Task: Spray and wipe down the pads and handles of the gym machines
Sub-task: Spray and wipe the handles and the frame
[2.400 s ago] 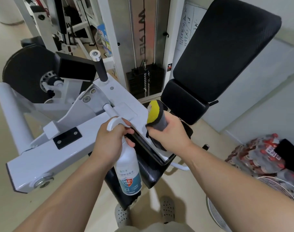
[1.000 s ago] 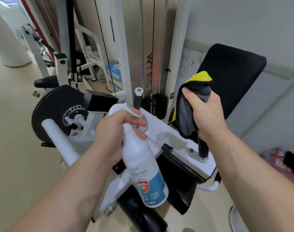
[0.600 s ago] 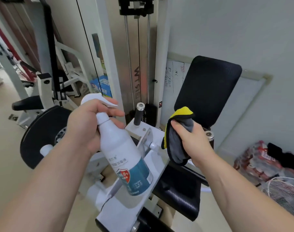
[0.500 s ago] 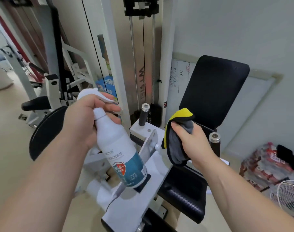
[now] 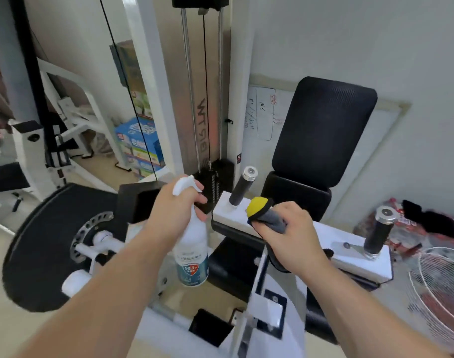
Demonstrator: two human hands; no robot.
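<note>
Two bare hands work over a white-framed gym machine (image 5: 350,257) set against the wall, and we take its parts from the biggest down. Its black back pad (image 5: 324,130) leans upright at the far side, with the black seat pad (image 5: 236,262) low beneath our arms. Left of us a big black disc (image 5: 47,244) stands on edge. Two black handles rise from the white crossbar: the left handle (image 5: 240,191) tilted just beyond our fingers, the right handle (image 5: 377,232) well apart at the bar's end. Our left hand (image 5: 175,215) has its grip wrapped tight on the neck of a white spray bottle (image 5: 192,254), a finger at the trigger. Our right hand (image 5: 289,233) keeps its grip bunched on a grey-and-yellow cloth (image 5: 266,214), pressed to the crossbar near the left handle.
</note>
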